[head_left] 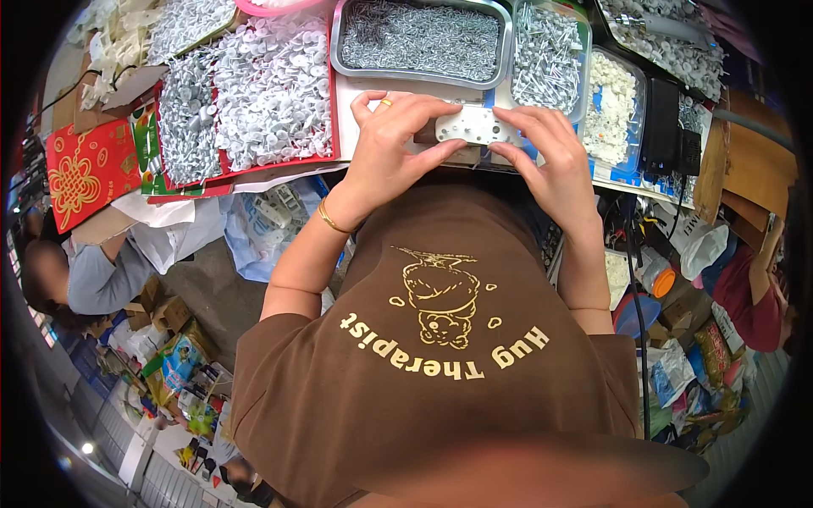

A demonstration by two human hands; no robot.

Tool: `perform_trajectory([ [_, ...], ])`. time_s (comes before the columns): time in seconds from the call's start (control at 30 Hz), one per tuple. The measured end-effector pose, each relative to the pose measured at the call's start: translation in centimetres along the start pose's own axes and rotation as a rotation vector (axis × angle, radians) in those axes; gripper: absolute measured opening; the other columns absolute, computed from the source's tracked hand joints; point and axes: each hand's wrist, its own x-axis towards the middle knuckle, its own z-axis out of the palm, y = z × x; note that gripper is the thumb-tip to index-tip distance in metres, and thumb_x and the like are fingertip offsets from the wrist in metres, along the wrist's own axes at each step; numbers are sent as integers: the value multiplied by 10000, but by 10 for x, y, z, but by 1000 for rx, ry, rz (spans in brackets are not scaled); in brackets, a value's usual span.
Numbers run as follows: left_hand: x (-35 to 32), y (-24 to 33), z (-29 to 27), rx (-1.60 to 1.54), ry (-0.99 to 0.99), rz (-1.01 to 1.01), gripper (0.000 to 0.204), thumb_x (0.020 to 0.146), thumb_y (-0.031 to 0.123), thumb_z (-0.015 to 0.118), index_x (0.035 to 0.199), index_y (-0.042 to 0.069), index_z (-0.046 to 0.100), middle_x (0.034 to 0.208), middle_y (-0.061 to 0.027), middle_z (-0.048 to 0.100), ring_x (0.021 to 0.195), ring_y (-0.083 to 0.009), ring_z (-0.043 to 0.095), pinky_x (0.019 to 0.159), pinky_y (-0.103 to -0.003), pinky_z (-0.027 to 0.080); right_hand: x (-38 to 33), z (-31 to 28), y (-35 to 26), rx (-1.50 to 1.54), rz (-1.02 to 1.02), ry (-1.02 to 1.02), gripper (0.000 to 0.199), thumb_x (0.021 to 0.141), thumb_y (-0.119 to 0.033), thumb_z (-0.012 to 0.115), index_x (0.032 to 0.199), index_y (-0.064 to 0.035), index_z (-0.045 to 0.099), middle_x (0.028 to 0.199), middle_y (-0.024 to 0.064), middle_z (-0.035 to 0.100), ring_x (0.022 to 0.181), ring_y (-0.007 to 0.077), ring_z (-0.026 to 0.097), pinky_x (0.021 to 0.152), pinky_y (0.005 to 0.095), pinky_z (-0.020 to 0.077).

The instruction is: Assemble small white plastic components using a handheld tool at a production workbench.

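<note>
Between my two hands, at the near edge of the worktable, is a small white plastic plate [476, 127] with several holes or studs in it. My left hand [398, 135] pinches its left end between thumb and fingers. The right end is gripped the same way by my right hand [546, 152]. Just beyond my hands stands a metal tray [337, 42] full of small screws [419, 38]. What lies under the plate is hidden.
Left of my hands, a red tray [332, 127] holds white plastic pieces [275, 93] and grey nail-like pieces [188, 118]. On the right are a clear bin of long screws [546, 59], a bin of white pieces [610, 106] and a black device [663, 127]. Other people sit at both sides.
</note>
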Motion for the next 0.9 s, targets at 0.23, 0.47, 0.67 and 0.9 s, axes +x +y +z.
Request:
perform_trajectory([
  [0.23,2,3,-2,-26,-40,-63,351,780,296,830,1068,135,710,1033,23,711,977,-161,631,1026,-411,256,1,6,5,89,22,10,367,828,-69,768,1186,-33,698,1074,117,672,937,265,646,766,338,530],
  [0.47,14,-1,-5,-60,-78,42,448,805,261,816,1193,130,633,1084,9,680,1059,-174,611,1032,-417,246,4,4,8,174,70,-57,340,853,-58,751,1189,-40,702,1077,112,657,849,220,635,694,306,520],
  [0.67,14,-6,-7,-85,-215,14,494,803,213,815,1245,108,622,1195,-28,658,1050,-163,608,1098,-399,244,7,2,7,122,47,-81,343,856,-64,752,1193,-31,694,1058,110,651,827,210,625,688,298,510],
  [0.9,-6,-8,16,55,-2,211,501,746,35,780,1213,35,599,1165,-91,698,1027,-228,691,1105,-497,399,7,3,4,154,73,-40,351,828,-74,772,1161,-13,683,971,84,600,768,185,557,685,292,473],
])
